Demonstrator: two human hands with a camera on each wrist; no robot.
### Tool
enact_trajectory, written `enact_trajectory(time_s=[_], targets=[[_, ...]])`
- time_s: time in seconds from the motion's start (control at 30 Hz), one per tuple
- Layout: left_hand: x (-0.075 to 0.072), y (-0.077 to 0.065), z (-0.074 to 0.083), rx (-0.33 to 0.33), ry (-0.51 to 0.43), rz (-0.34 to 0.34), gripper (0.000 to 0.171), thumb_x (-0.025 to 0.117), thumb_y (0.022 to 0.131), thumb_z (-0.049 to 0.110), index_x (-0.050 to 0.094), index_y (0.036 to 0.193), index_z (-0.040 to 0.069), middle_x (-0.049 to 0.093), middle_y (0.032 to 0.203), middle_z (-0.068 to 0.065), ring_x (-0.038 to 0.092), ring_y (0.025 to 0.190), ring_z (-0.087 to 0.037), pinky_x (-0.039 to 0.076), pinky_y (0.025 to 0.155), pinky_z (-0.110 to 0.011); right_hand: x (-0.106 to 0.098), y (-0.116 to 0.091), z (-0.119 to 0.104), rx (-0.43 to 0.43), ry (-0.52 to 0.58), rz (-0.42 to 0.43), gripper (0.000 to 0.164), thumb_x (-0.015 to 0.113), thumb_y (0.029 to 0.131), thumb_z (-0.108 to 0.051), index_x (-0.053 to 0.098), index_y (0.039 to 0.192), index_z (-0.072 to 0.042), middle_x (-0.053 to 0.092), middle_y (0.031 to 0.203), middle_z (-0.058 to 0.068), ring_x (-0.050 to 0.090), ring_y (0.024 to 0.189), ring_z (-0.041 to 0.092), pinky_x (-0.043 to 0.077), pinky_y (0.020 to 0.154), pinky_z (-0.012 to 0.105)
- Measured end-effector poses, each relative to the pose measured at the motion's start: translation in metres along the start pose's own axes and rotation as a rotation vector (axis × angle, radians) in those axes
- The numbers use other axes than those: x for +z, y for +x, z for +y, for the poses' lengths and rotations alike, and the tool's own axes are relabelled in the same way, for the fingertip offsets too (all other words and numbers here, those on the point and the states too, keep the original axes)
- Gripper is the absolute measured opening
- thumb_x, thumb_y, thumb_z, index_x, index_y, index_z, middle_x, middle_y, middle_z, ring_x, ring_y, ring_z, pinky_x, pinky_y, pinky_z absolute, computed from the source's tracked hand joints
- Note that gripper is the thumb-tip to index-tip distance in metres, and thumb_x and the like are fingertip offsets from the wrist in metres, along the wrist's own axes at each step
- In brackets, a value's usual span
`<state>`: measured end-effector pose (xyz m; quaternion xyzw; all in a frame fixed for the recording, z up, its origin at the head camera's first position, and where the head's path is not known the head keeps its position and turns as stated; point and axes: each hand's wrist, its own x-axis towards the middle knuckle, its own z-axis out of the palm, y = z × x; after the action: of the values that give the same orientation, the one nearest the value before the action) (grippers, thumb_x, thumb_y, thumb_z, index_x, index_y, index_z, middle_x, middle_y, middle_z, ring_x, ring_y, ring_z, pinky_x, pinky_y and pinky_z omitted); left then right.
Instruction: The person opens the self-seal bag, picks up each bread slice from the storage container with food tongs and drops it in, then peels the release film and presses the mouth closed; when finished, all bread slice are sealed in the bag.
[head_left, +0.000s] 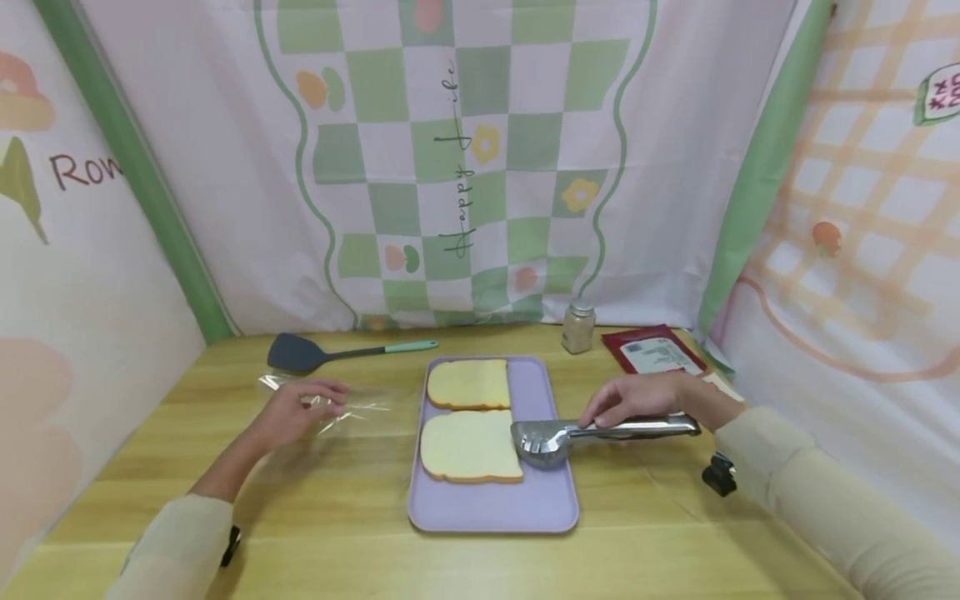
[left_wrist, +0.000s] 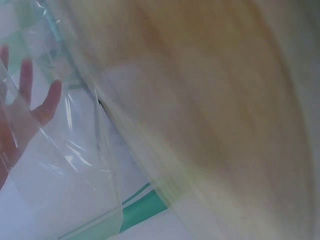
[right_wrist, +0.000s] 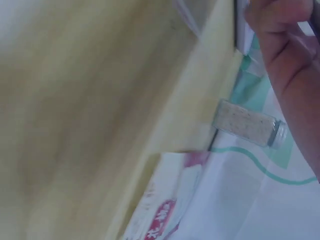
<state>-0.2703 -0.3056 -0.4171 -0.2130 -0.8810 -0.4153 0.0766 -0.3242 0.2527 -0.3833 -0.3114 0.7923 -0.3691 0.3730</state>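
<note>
My right hand [head_left: 633, 398] grips metal food tongs [head_left: 622, 429]. The tongs' broad scalloped head rests at the right edge of the nearer bread slice [head_left: 468, 446]. Beyond it, a second bread slice [head_left: 468, 383] lies on the same lilac tray [head_left: 495, 512]. Left of the tray, my left hand [head_left: 303, 408] is at a clear plastic sheet or bag [head_left: 367, 407], partly over the table. In the left wrist view, the fingers [left_wrist: 26, 80] are spread apart, with the transparent plastic [left_wrist: 75, 165] hanging in front of the hand.
A spatula [head_left: 300, 353] with a dark blade lies behind my left hand. At the back right stand a small glass jar [head_left: 578, 327] of pale seasoning and a red packet [head_left: 652, 350]. Curtain cloth [head_left: 480, 283] borders the wooden table [head_left: 345, 517].
</note>
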Motion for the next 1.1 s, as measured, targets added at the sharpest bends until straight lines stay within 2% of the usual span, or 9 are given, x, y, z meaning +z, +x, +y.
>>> enact_trajectory(time_s=[0.17, 0.37, 0.57, 0.8, 0.97, 1.1], targets=[[-0.001, 0.0, 0.002, 0.006, 0.006, 0.002, 0.015, 0.077, 0.085, 0.008, 0.074, 0.099, 0.003, 0.068, 0.122, -0.012, 0.061, 0.115, -0.039, 0.052, 0.09, -0.057, -0.004, 0.004, -0.006, 0.04, 0.012, -0.039, 0.029, 0.063, 0.098, -0.02, 0.068, 0.122, -0.004, 0.068, 0.114, 0.015, 0.067, 0.082, 0.022, 0.059, 0.073, 0.034], [-0.001, 0.004, 0.004, 0.008, 0.001, 0.003, 0.015, 0.076, 0.086, 0.006, 0.074, 0.1, 0.002, 0.068, 0.123, -0.013, 0.06, 0.116, -0.039, 0.051, 0.091, -0.06, -0.003, 0.008, -0.001, 0.031, 0.054, 0.009, 0.029, 0.061, 0.099, -0.017, 0.067, 0.123, 0.0, 0.068, 0.112, 0.013, 0.065, 0.083, 0.018, 0.058, 0.072, 0.031], [-0.002, 0.002, 0.005, -0.001, 0.001, -0.006, 0.017, 0.076, 0.086, 0.009, 0.074, 0.1, 0.001, 0.068, 0.123, -0.014, 0.059, 0.116, -0.039, 0.051, 0.09, -0.059, 0.003, 0.009, 0.003, 0.015, -0.018, 0.021, 0.028, 0.062, 0.099, -0.02, 0.068, 0.121, -0.004, 0.068, 0.115, 0.008, 0.063, 0.091, 0.015, 0.055, 0.078, 0.029], [-0.004, -0.001, 0.002, -0.007, 0.025, 0.004, 0.017, 0.077, 0.085, 0.009, 0.074, 0.101, 0.003, 0.068, 0.124, -0.012, 0.06, 0.115, -0.04, 0.052, 0.089, -0.06, -0.001, 0.017, -0.004, 0.073, 0.053, -0.016, 0.027, 0.062, 0.099, -0.02, 0.067, 0.12, -0.004, 0.067, 0.111, 0.011, 0.061, 0.082, 0.018, 0.056, 0.068, 0.029], [-0.003, 0.001, 0.001, -0.002, 0.032, -0.004, 0.016, 0.077, 0.085, 0.008, 0.074, 0.1, 0.003, 0.068, 0.123, -0.013, 0.06, 0.115, -0.04, 0.052, 0.089, -0.06, -0.001, 0.016, -0.008, 0.048, 0.019, -0.026, 0.024, 0.063, 0.098, -0.017, 0.069, 0.117, -0.005, 0.067, 0.112, 0.007, 0.061, 0.087, 0.015, 0.057, 0.068, 0.029], [0.001, 0.001, 0.0, 0.004, 0.019, 0.0, 0.016, 0.076, 0.085, 0.008, 0.074, 0.1, 0.002, 0.068, 0.122, -0.013, 0.06, 0.115, -0.038, 0.052, 0.089, -0.059, 0.002, 0.018, -0.006, -0.022, -0.048, -0.011, 0.021, 0.063, 0.097, -0.014, 0.071, 0.114, -0.005, 0.068, 0.111, 0.008, 0.061, 0.095, 0.014, 0.054, 0.08, 0.027]])
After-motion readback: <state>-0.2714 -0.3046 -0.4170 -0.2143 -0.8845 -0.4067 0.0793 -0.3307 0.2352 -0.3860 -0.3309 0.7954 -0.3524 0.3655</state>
